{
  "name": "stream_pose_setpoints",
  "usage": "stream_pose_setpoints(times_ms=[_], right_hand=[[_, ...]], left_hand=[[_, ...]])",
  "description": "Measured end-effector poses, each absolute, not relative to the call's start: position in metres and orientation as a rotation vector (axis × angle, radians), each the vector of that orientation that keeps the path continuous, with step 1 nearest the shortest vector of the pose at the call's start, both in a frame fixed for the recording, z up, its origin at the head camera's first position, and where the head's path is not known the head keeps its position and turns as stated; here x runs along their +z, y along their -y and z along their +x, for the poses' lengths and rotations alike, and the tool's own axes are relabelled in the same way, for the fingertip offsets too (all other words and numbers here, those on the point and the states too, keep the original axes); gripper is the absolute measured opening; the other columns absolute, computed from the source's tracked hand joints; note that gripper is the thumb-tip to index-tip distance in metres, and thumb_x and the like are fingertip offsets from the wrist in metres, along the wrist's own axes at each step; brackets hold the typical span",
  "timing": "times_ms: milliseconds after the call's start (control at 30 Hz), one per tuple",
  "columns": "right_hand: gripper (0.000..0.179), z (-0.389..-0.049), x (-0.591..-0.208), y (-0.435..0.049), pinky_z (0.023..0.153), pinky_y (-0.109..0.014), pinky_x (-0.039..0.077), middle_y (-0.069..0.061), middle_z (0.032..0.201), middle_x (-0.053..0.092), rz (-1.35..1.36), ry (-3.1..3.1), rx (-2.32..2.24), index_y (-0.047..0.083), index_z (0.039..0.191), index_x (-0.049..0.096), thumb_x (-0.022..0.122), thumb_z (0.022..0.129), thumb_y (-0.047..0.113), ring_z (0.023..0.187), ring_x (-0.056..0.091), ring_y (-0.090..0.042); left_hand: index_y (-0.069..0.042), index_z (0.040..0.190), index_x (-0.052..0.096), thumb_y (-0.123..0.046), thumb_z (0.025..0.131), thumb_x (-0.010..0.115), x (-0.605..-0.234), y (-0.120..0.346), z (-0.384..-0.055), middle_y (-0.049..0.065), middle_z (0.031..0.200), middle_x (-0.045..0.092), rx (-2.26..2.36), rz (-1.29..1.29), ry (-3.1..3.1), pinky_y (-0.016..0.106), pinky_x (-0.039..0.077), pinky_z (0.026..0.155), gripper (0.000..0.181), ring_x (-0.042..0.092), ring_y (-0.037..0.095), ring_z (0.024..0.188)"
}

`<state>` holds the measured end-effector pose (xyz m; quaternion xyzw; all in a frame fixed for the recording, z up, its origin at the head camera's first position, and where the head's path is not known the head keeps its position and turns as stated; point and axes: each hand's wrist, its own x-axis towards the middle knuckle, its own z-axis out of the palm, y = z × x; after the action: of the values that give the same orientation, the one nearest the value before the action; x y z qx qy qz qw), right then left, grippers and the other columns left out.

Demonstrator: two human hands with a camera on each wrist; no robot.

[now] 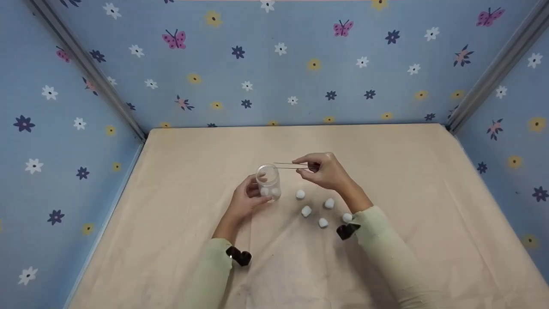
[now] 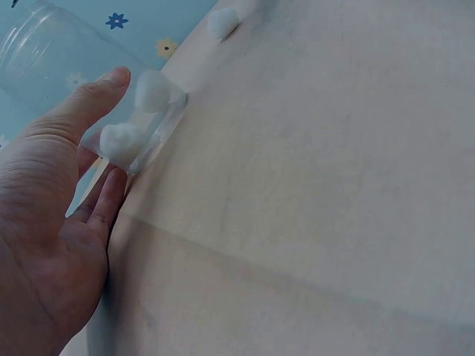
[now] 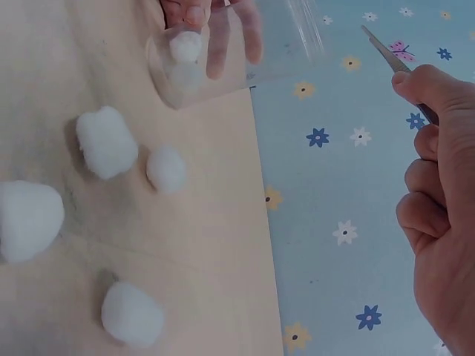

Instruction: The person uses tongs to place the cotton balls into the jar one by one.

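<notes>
My left hand [image 1: 245, 199] grips a clear plastic jar [image 1: 269, 178] near the middle of the table, its open mouth upward. Inside, white cotton balls [image 2: 122, 142] lie at the bottom; two show in the left wrist view. My right hand [image 1: 328, 171] pinches a pair of metal tweezers [image 1: 285, 165] between thumb and fingers, and their tips reach over the jar's mouth. Nothing is visible between the tips [image 3: 369, 33] in the right wrist view. Several loose cotton balls [image 1: 306, 211] lie on the table below my right hand, one [image 1: 347, 217] close to the right cuff.
A beige cloth [image 1: 180, 180] covers the table. Blue walls [image 1: 274, 64] with flowers and butterflies stand behind and at both sides, joined by grey corner posts [image 1: 493, 68]. Black wrist cameras [image 1: 239, 256] sit on both cuffs.
</notes>
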<state>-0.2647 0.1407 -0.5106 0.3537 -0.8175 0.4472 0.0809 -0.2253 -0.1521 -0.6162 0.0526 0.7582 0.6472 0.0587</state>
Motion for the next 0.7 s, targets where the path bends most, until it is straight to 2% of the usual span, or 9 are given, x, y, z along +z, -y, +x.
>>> stream_pose_setpoints(times_ms=[300, 467, 700], right_hand=[[0.023, -0.263, -0.512, -0.151, 0.063, -0.020, 0.036, -0.017, 0.082, 0.076, 1.028, 2.451, 1.324, 0.003, 0.122, 0.086, 0.079, 0.100, 0.001, 0.063, 0.038, 0.000], [0.021, -0.262, -0.515, -0.156, 0.063, -0.020, 0.036, -0.017, 0.084, 0.078, 1.040, 2.431, 1.318, 0.002, 0.119, 0.087, 0.082, 0.099, 0.002, 0.063, 0.038, 0.001], [0.017, -0.258, -0.517, -0.166, 0.062, -0.022, 0.037, -0.012, 0.076, 0.072, 1.022, 2.442, 1.276, 0.004, 0.116, 0.087, 0.082, 0.099, 0.003, 0.063, 0.038, 0.002]], left_hand=[[-0.009, 0.159, 0.059, 0.005, 0.093, 0.086, -0.615, 0.152, -0.226, 0.021, 0.153, 0.066, 1.961, 0.158, -2.295, 0.047, 0.061, 0.117, 0.072, 0.072, 0.039, 0.139], [-0.009, 0.160, 0.058, 0.005, 0.094, 0.085, -0.614, 0.152, -0.225, 0.021, 0.155, 0.066, 1.959, 0.166, -2.298, 0.046, 0.062, 0.115, 0.072, 0.071, 0.041, 0.140], [-0.009, 0.161, 0.058, 0.005, 0.094, 0.086, -0.616, 0.153, -0.225, 0.021, 0.156, 0.066, 1.953, 0.175, -2.305, 0.045, 0.062, 0.116, 0.074, 0.071, 0.040, 0.139]])
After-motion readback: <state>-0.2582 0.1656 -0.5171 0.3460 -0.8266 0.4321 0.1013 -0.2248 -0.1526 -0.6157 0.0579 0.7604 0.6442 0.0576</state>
